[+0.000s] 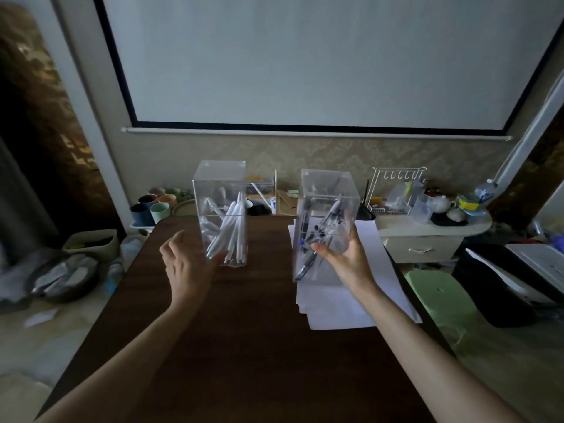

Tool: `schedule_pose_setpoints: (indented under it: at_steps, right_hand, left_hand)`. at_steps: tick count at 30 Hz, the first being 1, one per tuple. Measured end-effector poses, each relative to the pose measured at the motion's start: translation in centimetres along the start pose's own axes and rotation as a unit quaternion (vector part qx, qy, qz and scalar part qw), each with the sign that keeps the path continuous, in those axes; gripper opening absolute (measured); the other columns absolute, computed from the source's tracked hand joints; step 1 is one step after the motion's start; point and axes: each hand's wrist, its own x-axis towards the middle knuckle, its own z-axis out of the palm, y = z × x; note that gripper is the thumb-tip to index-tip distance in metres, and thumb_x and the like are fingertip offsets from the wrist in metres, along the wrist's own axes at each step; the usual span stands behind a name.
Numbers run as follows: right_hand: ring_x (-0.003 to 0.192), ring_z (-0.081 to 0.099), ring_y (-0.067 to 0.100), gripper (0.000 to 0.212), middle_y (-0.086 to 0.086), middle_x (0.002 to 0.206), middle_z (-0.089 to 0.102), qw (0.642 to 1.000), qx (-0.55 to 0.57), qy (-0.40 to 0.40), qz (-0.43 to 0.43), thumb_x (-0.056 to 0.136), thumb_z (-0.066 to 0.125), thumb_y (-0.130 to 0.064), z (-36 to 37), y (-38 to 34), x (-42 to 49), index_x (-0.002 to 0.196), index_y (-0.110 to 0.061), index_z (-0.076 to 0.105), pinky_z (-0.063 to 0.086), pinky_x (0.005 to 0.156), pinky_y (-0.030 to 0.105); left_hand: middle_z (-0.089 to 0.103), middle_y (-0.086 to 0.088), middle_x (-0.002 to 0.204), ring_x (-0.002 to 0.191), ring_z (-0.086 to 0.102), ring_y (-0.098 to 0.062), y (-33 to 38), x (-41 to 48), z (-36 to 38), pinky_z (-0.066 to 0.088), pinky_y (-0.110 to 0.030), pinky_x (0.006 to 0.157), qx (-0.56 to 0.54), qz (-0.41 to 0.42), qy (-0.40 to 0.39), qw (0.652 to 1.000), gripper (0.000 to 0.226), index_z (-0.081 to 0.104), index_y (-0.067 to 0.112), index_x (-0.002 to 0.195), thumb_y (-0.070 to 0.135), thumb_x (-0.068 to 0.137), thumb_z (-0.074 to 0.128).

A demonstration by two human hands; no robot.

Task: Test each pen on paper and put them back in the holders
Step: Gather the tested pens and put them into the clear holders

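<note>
The left hand (186, 267) is hovering wide, fingers spread and relaxed, just beside the left holder (219, 184), its thumb reaching towards the base; whether it is touching the clear wall is hard to tell. That holder is standing upright on the dark tabletop (250, 331) with white pens (232, 233) leaning inside it.

The right hand (346, 254) is gripping the right holder (326, 190), thumb across the front and fingers round the right side. This holder is tilting over the stack of paper (345, 303) and carrying dark pens (329, 218); blur is hiding whether its base is resting on the sheets.

Behind the holders, coloured cups (152, 209) are crowding the far left corner, and a wire rack (393, 190) and a teapot (442, 204) are sitting on a side shelf to the right. A green stool (439, 297) is standing just beside the tabletop's right edge. A projection screen (320, 56) is hanging on the wall.
</note>
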Motion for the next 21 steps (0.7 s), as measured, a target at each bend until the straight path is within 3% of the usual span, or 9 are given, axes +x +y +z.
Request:
schedule_pose_setpoints:
  at_steps: [4, 8, 11, 14, 16, 18, 21]
  right_hand:
    - [0.138, 0.019, 0.006, 0.115, -0.013, 0.155, 0.015, 0.998, -0.012, -0.058, -0.026, 0.059, 0.073, -0.056, 4.5, -1.9, 1.9, 0.149, -0.04, 0.004, 0.025, 0.112, 0.032]
    - [0.142, 0.019, 0.011, 0.113, -0.008, 0.157, 0.015, 0.997, -0.01, -0.079, -0.023, 0.062, 0.074, -0.053, 7.4, -1.5, 3.4, 0.149, -0.041, 0.003, 0.023, 0.115, 0.036]
    - [0.138, 0.032, 0.017, 0.108, -0.008, 0.146, 0.036, 0.997, -0.01, -0.079, -0.009, 0.06, 0.076, -0.06, 8.2, 0.1, 4.1, 0.143, -0.054, 0.007, 0.027, 0.115, 0.044]
    - [0.134, 0.041, 0.021, 0.105, -0.003, 0.142, 0.043, 0.997, -0.019, -0.074, 0.003, 0.057, 0.076, -0.066, 8.7, 1.2, 5.6, 0.137, -0.06, 0.01, 0.032, 0.112, 0.047]
    - [0.131, 0.043, 0.014, 0.108, -0.014, 0.14, 0.041, 0.997, -0.022, -0.071, 0.002, 0.061, 0.078, -0.058, 9.0, 1.0, 6.6, 0.144, -0.049, 0.01, 0.034, 0.111, 0.038]
    - [0.122, 0.041, 0.004, 0.1, -0.023, 0.125, 0.04, 0.998, -0.016, -0.066, -0.003, 0.072, 0.077, -0.039, 9.1, 1.0, 7.7, 0.147, -0.037, 0.011, 0.033, 0.102, 0.023]
    - [0.118, 0.031, -0.001, 0.099, -0.013, 0.138, 0.035, 0.997, -0.027, -0.071, -0.005, 0.078, 0.074, -0.031, 9.4, 0.9, 9.2, 0.149, -0.033, 0.005, 0.026, 0.099, 0.019]
  left_hand:
    - [0.015, -0.014, 0.147, 0.134, 0.016, -0.03, -0.7, 2.4, 0.2, 0.027, -0.047, 0.105, -0.032, 0.034, -0.084, 0.995, 0.109, 0.007, 0.012, 0.146, 0.028, 0.067, 0.082]
    - [0.028, -0.002, 0.147, 0.129, 0.038, -0.019, -1.3, 4.6, 0.7, 0.038, -0.045, 0.104, -0.085, 0.031, -0.161, 0.983, 0.106, 0.007, 0.025, 0.148, 0.029, 0.071, 0.08]
    - [0.063, 0.009, 0.105, 0.097, 0.061, -0.002, -2.7, 5.4, 1.5, 0.044, -0.048, 0.098, -0.097, 0.05, -0.194, 0.975, 0.071, 0.034, 0.035, 0.137, 0.023, 0.077, 0.071]
    - [0.065, 0.015, 0.085, 0.081, 0.062, 0.007, -3.5, 5.8, 2.4, 0.051, -0.042, 0.088, -0.099, 0.034, -0.176, 0.979, 0.047, 0.043, 0.044, 0.117, 0.02, 0.084, 0.067]
    - [0.062, 0.014, 0.09, 0.08, 0.064, 0.002, -3.4, 6.0, 2.8, 0.055, -0.035, 0.078, -0.093, 0.051, -0.163, 0.981, 0.052, 0.039, 0.033, 0.127, 0.026, 0.083, 0.067]
    - [0.06, 0.011, 0.098, 0.084, 0.063, -0.004, -3.3, 6.5, 3.3, 0.056, -0.031, 0.072, -0.087, 0.072, -0.156, 0.981, 0.068, 0.031, 0.024, 0.138, 0.027, 0.081, 0.068]
    - [0.06, 0.006, 0.103, 0.087, 0.062, -0.008, -3.7, 7.7, 3.9, 0.054, -0.03, 0.073, -0.079, 0.073, -0.153, 0.982, 0.072, 0.029, 0.022, 0.14, 0.024, 0.081, 0.069]
